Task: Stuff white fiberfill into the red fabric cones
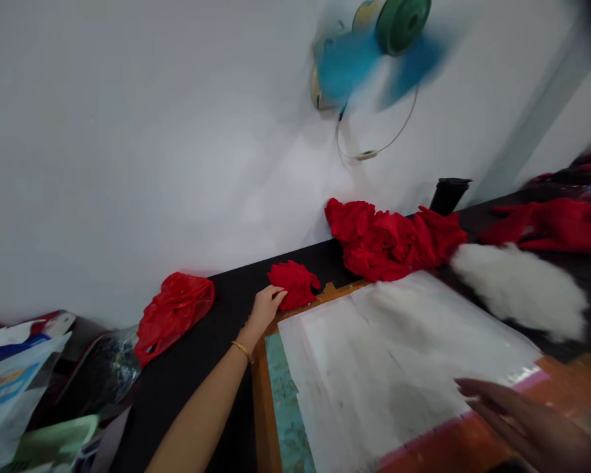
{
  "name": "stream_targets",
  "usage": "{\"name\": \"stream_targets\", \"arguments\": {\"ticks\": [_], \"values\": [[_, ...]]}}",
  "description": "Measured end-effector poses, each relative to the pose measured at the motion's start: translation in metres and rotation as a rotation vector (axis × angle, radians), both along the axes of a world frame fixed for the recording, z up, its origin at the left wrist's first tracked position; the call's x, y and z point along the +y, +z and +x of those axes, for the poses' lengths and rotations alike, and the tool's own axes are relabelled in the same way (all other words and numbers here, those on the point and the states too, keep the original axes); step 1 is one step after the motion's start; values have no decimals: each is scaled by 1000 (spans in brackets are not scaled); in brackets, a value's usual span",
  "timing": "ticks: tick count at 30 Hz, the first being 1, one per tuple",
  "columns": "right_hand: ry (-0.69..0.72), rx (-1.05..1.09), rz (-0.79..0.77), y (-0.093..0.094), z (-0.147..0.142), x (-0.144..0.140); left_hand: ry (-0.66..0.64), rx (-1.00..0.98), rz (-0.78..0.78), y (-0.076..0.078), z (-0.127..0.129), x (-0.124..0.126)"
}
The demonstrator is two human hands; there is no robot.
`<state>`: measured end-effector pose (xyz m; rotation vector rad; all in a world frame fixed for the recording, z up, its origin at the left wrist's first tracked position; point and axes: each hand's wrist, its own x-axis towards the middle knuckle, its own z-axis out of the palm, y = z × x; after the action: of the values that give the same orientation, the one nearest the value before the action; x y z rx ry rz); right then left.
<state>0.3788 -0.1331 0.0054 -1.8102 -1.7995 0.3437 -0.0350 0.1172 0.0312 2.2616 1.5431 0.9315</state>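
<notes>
My left hand (266, 307), with a gold bangle on the wrist, reaches out to a small heap of red cloth pieces (295, 281) at the board's far left corner. Its thumb and fingertips are closed together at the heap's near edge, pinching the cloth. My right hand (519, 417) is held over the near right part of the board, fingers stretched out and somewhat blurred, with nothing in it. Beneath it lies a whitish sheet (364, 368) with a pink edge, spread across a wood-edged board (263, 407).
Behind the board lies a larger red cloth heap (389, 240). White fluffy stuffing (522, 286) and more red cloth (561, 223) are to the right, near a black cup (450, 195). Left are a red plastic bag (175, 312) and a green tray (59, 437). A fan (404, 26) hangs above.
</notes>
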Motion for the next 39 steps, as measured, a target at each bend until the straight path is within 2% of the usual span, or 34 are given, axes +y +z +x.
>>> {"name": "stream_targets", "arguments": {"ticks": [3, 8, 10, 12, 14, 17, 19, 22, 25, 28, 32, 36, 39], "values": [[93, 57, -61, 13, -15, 18, -21, -26, 58, 18, -18, -8], [6, 33, 109, 43, -36, 60, 107, -96, 289, 69, -30, -38], [-46, -5, 163, 45, -35, 72, 51, -54, 377, 75, -21, -61], [-83, -76, 196, 41, -32, 86, -147, 16, 269, 64, -5, -91], [-67, -199, 211, 31, -30, 104, -324, 104, 67, 42, 15, -122], [-16, -415, 180, 17, -34, 136, -460, 186, -185, 14, 38, -154], [-4, -478, 143, 13, -38, 152, -477, 125, -266, 11, 46, -160], [55, -464, 128, 13, -46, 158, -386, -18, -272, 22, 56, -151], [129, -427, 133, 13, -56, 148, -304, -153, -255, 27, 80, -134], [195, -378, 130, 9, -64, 134, -319, -226, -227, 16, 116, -120], [234, -306, 116, 1, -70, 124, -416, -148, -245, -6, 152, -106], [292, -302, 184, -1, -77, 121, -380, -177, -280, -10, 156, -99], [408, -464, 157, 1, -82, 124, -362, -238, -308, -5, 144, -100]]}}
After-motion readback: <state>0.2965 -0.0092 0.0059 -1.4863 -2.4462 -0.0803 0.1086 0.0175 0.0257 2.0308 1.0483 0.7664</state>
